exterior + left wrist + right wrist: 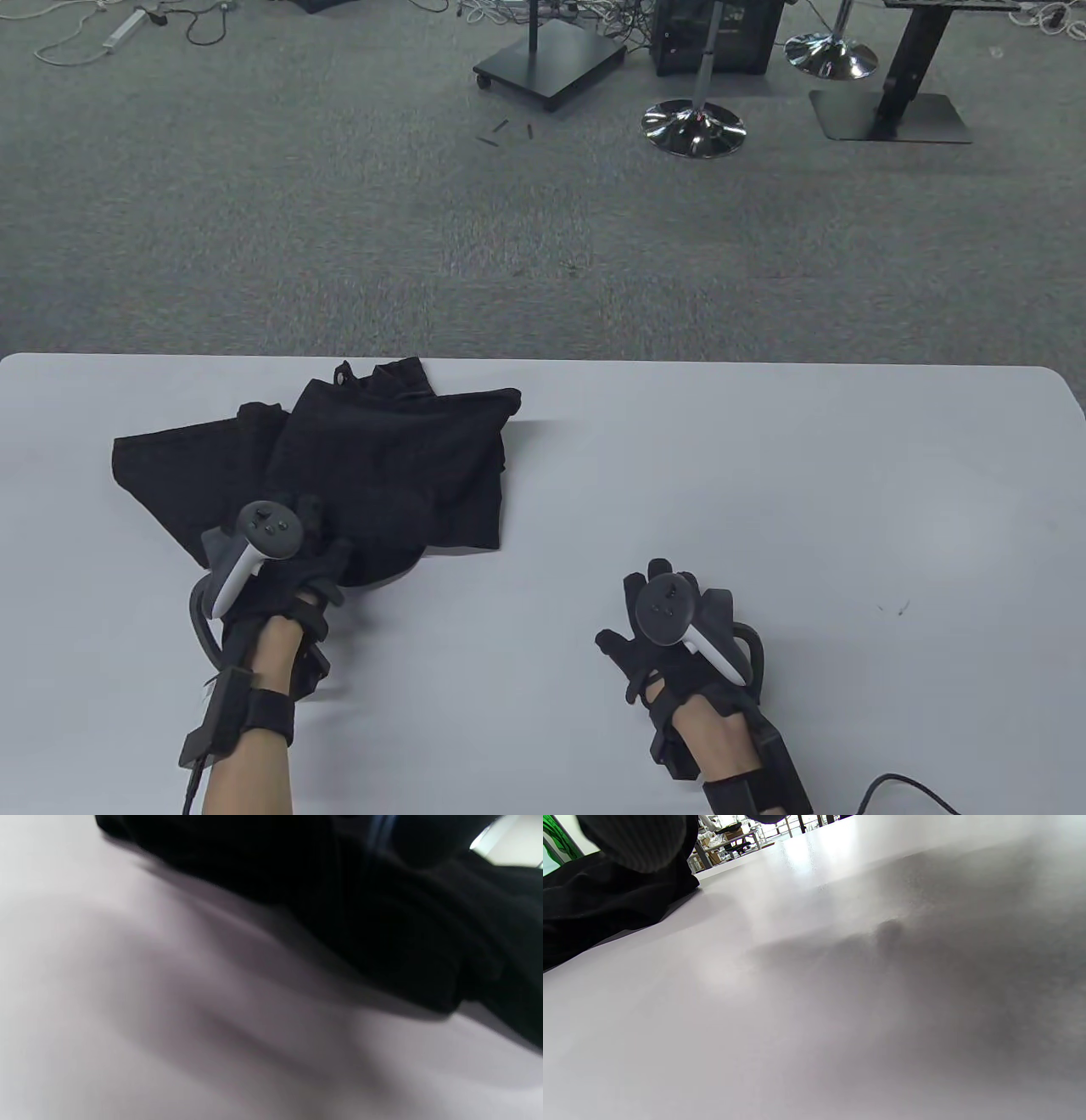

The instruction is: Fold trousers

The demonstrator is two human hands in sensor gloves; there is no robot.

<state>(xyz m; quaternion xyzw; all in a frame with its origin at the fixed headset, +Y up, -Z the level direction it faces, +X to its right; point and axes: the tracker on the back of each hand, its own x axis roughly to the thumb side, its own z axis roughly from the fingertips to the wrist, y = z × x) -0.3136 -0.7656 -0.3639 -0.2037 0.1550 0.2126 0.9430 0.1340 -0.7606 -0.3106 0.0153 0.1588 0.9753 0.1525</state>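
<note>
The black trousers (373, 458) lie crumpled in a loose heap on the left part of the white table (764, 475). My left hand (327, 543) rests on their near edge. Its dark gloved fingers blend with the cloth, so I cannot tell whether they grip it. The left wrist view is blurred and shows the black fabric (339, 899) above bare table (127, 1005). My right hand (645, 586) lies on the bare table to the right of the trousers, fingers spread and holding nothing. In the right wrist view the trousers (594, 899) lie at the far left, under a gloved fingertip (636, 840).
The table's far edge (594, 362) runs just behind the trousers. Beyond it is grey carpet with a stool base (693, 127) and stand bases (551, 61). A cable (908, 785) trails from my right wrist at the near edge.
</note>
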